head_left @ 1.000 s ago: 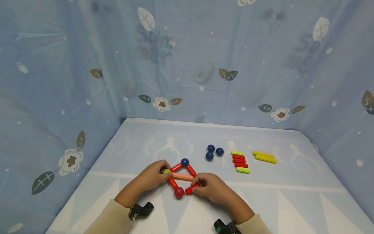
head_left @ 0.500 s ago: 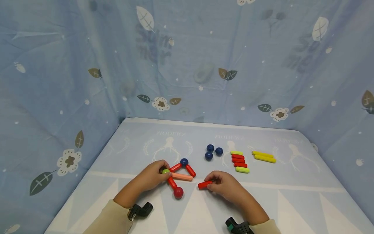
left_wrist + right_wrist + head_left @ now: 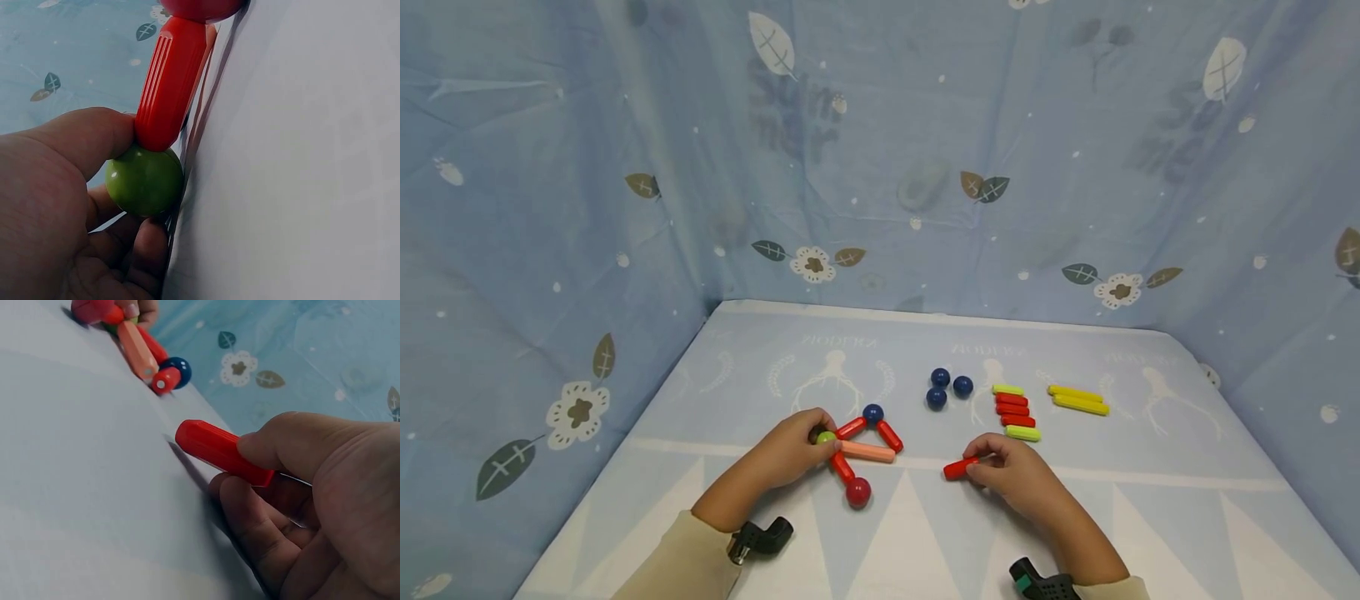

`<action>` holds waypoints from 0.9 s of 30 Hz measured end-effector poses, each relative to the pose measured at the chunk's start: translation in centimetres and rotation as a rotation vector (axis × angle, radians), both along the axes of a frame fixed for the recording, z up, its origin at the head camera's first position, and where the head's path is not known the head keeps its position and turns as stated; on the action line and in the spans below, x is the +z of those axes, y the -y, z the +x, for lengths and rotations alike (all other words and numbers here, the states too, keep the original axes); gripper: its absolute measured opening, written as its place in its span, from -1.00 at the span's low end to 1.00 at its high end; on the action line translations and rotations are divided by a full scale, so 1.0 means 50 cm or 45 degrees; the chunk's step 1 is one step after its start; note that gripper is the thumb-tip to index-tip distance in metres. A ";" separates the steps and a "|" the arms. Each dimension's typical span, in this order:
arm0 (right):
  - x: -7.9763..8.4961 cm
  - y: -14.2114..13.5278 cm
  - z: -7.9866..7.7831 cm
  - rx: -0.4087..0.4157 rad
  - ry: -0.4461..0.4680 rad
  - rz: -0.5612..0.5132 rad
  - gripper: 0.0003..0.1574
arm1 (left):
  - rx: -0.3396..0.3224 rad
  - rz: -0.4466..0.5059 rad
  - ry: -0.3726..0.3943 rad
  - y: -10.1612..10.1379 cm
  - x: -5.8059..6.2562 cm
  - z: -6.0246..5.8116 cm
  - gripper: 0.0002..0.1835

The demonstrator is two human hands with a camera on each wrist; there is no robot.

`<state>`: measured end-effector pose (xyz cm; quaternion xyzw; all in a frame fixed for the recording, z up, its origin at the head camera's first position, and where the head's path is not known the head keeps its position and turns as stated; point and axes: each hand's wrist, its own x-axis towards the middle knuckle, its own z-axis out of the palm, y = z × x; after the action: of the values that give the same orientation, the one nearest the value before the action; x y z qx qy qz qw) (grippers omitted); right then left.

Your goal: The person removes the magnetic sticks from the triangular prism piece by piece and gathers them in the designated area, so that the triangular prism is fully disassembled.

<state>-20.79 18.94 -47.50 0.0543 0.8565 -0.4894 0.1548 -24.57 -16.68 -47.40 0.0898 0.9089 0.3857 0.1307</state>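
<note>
My left hand [image 3: 797, 450] grips a green ball [image 3: 145, 180] between thumb and fingers at the left corner of a magnetic-rod figure. From that ball a short red rod [image 3: 172, 81] leads to a dark red ball [image 3: 858, 492], another red rod [image 3: 852, 428] to a blue ball [image 3: 872, 413], and a longer orange rod [image 3: 868, 452] points right. One more red rod [image 3: 890, 436] slants down from the blue ball towards the orange rod's free end. Away to the right, my right hand [image 3: 1011, 473] pinches a loose short red magnetic rod [image 3: 219, 450] close over the table.
Behind the hands lie several blue balls [image 3: 936, 398], a row of short red rods [image 3: 1012, 409] with lime rods [image 3: 1022, 433] at its ends, and two long yellow rods [image 3: 1081, 405]. A patterned curtain [image 3: 880, 167] encloses the table [image 3: 760, 333].
My right hand has drawn the short red rod away from beside the dark red ball, to the right and slightly back. My left hand stays on the green ball.
</note>
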 end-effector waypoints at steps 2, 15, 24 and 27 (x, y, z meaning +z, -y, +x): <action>-0.001 -0.008 0.001 -0.017 -0.012 0.022 -0.81 | 0.001 -0.004 -0.003 0.001 -0.002 -0.001 -0.84; 0.001 -0.061 0.010 -0.126 -0.051 0.064 -0.71 | -0.002 -0.009 -0.003 -0.001 -0.001 -0.001 -0.83; -0.003 -0.088 0.008 -0.169 -0.053 0.115 -0.67 | 0.000 -0.006 0.003 -0.001 -0.001 -0.001 -0.84; -0.003 -0.093 0.008 -0.199 -0.043 0.127 -0.66 | -0.001 -0.007 0.003 0.000 -0.001 -0.001 -0.83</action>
<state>-20.37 23.60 -47.65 0.1206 0.8755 -0.4575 0.0988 -24.63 -16.66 -47.43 0.0893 0.9097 0.3833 0.1323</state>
